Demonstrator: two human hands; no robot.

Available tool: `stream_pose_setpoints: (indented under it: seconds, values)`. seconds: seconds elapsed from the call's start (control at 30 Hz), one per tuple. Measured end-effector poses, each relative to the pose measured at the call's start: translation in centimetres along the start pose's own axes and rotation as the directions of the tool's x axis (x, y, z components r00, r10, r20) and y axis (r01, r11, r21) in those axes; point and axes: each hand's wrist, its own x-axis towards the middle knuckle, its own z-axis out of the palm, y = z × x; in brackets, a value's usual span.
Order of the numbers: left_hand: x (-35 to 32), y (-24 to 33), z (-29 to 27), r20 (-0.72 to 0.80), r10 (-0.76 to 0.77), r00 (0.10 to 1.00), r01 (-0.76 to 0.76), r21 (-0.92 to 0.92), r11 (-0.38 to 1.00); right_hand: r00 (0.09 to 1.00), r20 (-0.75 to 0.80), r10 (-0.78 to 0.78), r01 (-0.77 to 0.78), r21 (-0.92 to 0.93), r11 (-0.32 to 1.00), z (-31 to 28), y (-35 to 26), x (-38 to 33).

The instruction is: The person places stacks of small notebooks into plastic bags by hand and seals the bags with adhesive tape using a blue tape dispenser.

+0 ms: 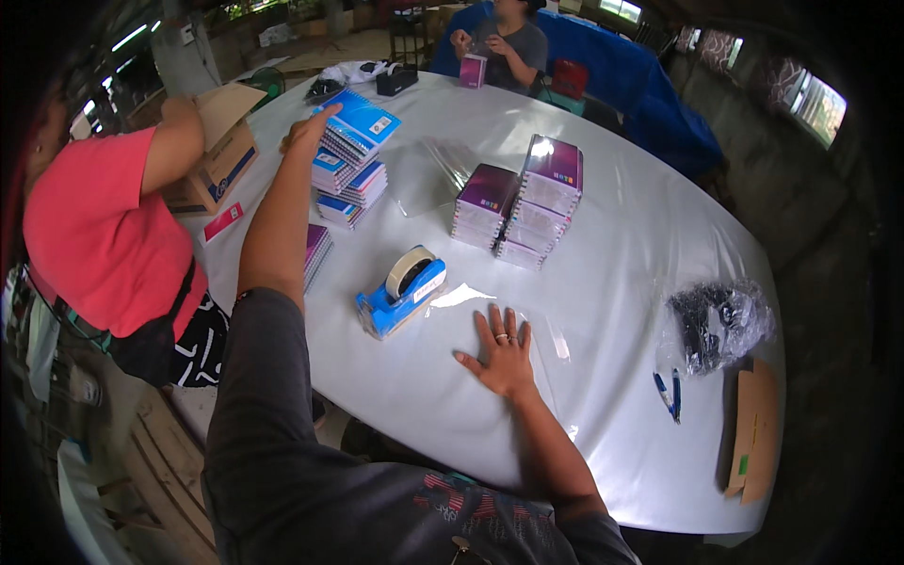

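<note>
My left arm stretches to the far left, where my left hand (306, 130) grips the left edge of the top blue spiral notebook (363, 117) on a stack; part of its fingers is hard to make out. Below it, more blue spiral notebooks (352, 200) are piled unevenly. My right hand (501, 354) lies flat with fingers spread on a clear plastic sheet (541, 331) on the table. Left of that hand stands a blue tape dispenser (403, 297) with a roll of tape. Further off, purple notebooks (551, 174) in clear wrap stand in two stacks.
Beside me on the left, a person in a pink shirt (104, 226) is at a cardboard box (221, 169). Another person (513, 47) sits across the table (640, 245) behind a purple notebook (473, 71). Pens (669, 395), a plastic-wrapped black bundle (716, 325) and flat cardboard (753, 433) lie right.
</note>
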Motion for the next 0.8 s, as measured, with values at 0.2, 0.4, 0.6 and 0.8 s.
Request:
stream_pose_setpoints:
  seconds: [0.2, 0.4, 0.6, 0.8]
  values:
    - [-12.5, 5.5, 6.5, 0.291, 0.337, 0.895, -0.430, 0.368, 0.824, 0.997, 0.031, 0.066, -0.066, -0.010, 0.998, -0.4, 1.1, -0.3]
    - [-33.5, 2.2, 7.2, 0.539, 0.544, 0.643, -0.640, -0.012, 0.768, 0.984, -0.165, 0.067, 0.045, 0.597, 0.801, 0.4, 3.6, 0.1]
    - [-44.0, -5.7, 7.2, 0.766, 0.483, 0.425, -0.643, -0.121, 0.756, 0.909, -0.409, 0.077, 0.399, 0.909, 0.118, -8.8, 5.1, -7.3]
    - [-45.1, -13.5, 10.0, 0.797, 0.442, 0.412, -0.285, -0.348, 0.893, 0.952, -0.278, 0.129, 0.249, 0.946, 0.207, -5.0, 3.6, -11.4]
